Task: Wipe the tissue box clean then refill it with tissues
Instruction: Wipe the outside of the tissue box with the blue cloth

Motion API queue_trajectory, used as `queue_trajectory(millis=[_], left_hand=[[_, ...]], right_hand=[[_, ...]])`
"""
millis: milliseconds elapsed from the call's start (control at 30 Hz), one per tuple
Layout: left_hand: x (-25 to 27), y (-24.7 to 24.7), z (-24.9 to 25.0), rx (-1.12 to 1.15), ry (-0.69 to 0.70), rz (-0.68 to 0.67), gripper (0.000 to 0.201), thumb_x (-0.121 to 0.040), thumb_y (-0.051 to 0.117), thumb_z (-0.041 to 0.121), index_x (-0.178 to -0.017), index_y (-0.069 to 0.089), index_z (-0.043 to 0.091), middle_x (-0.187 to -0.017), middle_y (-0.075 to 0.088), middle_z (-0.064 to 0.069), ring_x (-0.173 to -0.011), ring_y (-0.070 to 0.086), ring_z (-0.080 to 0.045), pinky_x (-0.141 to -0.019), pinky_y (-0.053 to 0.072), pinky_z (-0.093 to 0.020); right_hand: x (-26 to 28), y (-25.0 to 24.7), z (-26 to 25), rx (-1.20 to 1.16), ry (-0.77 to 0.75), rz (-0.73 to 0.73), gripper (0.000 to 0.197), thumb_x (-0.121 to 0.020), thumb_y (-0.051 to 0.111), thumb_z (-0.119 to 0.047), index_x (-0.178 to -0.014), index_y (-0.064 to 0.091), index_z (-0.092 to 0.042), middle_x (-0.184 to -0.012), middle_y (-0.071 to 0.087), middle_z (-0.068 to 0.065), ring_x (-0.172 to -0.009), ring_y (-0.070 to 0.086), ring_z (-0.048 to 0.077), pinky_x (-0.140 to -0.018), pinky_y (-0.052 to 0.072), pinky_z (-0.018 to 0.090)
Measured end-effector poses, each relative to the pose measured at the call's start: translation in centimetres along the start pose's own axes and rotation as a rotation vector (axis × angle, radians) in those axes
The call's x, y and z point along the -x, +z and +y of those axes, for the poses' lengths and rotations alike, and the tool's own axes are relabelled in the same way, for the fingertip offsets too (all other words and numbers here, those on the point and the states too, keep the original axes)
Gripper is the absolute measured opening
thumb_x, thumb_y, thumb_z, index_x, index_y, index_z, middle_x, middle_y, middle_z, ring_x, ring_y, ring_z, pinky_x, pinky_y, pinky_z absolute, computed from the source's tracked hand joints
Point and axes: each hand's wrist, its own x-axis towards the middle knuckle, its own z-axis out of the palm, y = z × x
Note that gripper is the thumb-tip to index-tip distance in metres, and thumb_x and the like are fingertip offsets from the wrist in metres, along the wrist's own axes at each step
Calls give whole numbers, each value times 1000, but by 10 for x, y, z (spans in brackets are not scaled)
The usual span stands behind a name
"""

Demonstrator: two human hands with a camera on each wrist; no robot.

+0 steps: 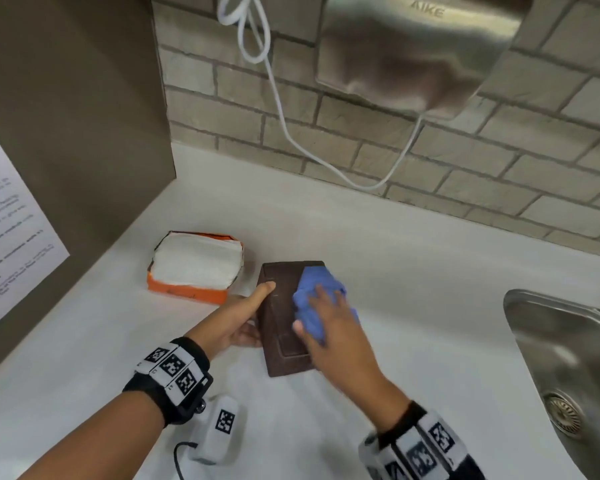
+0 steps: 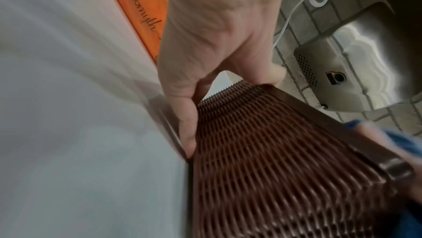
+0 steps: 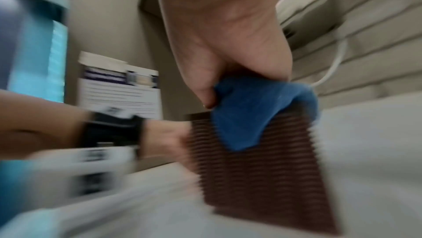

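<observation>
A dark brown woven tissue box point(image 1: 284, 327) point(image 2: 274, 160) point(image 3: 262, 169) lies on the white counter point(image 1: 413, 289). My left hand point(image 1: 246, 317) point(image 2: 205, 61) grips its left side, thumb on top and fingers curled against the woven side. On the box's top my right hand point(image 1: 329, 320) point(image 3: 228, 43) presses a crumpled blue cloth point(image 1: 312, 299) point(image 3: 251, 112), thumb and fingers curled around the cloth. An orange pack of white tissues point(image 1: 196, 266) point(image 2: 146, 11) lies open to the box's left. The right wrist view is blurred by motion.
A steel sink point(image 1: 568, 368) is sunk in the counter at the right. A metal hand dryer point(image 1: 420, 50) point(image 2: 338, 74) with a white cable point(image 1: 281, 109) hangs on the brick wall. A brown panel point(image 1: 66, 133) with a paper notice point(image 1: 11, 223) stands at the left.
</observation>
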Motion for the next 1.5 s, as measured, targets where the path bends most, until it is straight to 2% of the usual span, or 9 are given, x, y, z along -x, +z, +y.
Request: queue_trajectory(millis=[100,200,333,467,667,867,1133,1367,1500], left_hand=[[5,0,0,-13,24,-46,48,-87,56,59,-79,70,13,-68,73,-9,-62,70,-19,-63,57,-31],[8,-2,3,-38,21,-48,47,-88,56,56,-84,69,11,-65,71,-7,-61,68,-21,-61,58,-32],[5,-2,5,-49,-16,-24,47,-88,58,54,-89,64,7,-47,63,-1,-57,67,-26,-69,59,-41],[0,0,1,-36,-7,32,51,-86,61,55,-94,65,5,-58,65,-8,-59,68,-29,-66,59,-41],[0,1,-2,-2,29,-10,41,-95,55,44,-83,68,7,-69,75,-12,-59,71,-22,-54,57,-32],[4,1,6,-24,-30,-16,47,-91,56,49,-99,61,3,-76,62,-15,-68,68,-31,-61,59,-38],[10,1,10,-22,-29,-36,78,-67,52,74,-99,63,4,-84,67,-15,-74,70,-29,-58,61,-36],[4,5,5,-6,-19,27,45,-88,61,49,-91,63,4,-72,66,-15,-60,67,-29,-62,60,-40],[-3,4,2,-17,-24,48,45,-89,60,49,-89,65,4,-65,67,-13,-56,67,-25,-58,59,-37]], right_hand=[[24,14,-21,53,-178,-155,62,-91,33,-57,-145,27,-28,-158,16,-10,-145,0,11,-119,10,32],[3,2,-5,-64,-113,-120,52,-93,43,-50,-141,35,-30,-153,28,-11,-143,15,8,-111,23,25],[-46,-18,24,-81,57,-65,53,-95,44,-45,-142,35,-21,-147,41,6,-130,44,25,-97,40,31],[-51,-7,13,-116,3,14,43,-96,47,-38,-135,43,-22,-145,43,2,-131,41,25,-101,41,35],[5,26,-20,43,-155,-61,53,-96,45,-39,-144,31,-22,-157,24,-4,-147,9,20,-120,6,32],[-45,-4,7,-161,-15,-4,45,-97,45,-36,-140,39,-22,-145,42,5,-134,37,25,-104,34,34],[-84,20,-19,-11,-85,-124,55,-96,34,-48,-142,36,-17,-149,39,6,-143,21,29,-118,17,45],[-43,3,19,-107,64,36,50,-95,40,-48,-141,34,-29,-150,35,0,-138,31,23,-103,41,39],[7,11,-11,-73,5,20,45,-95,43,-43,-138,40,-30,-155,28,-10,-146,10,17,-119,14,34]])
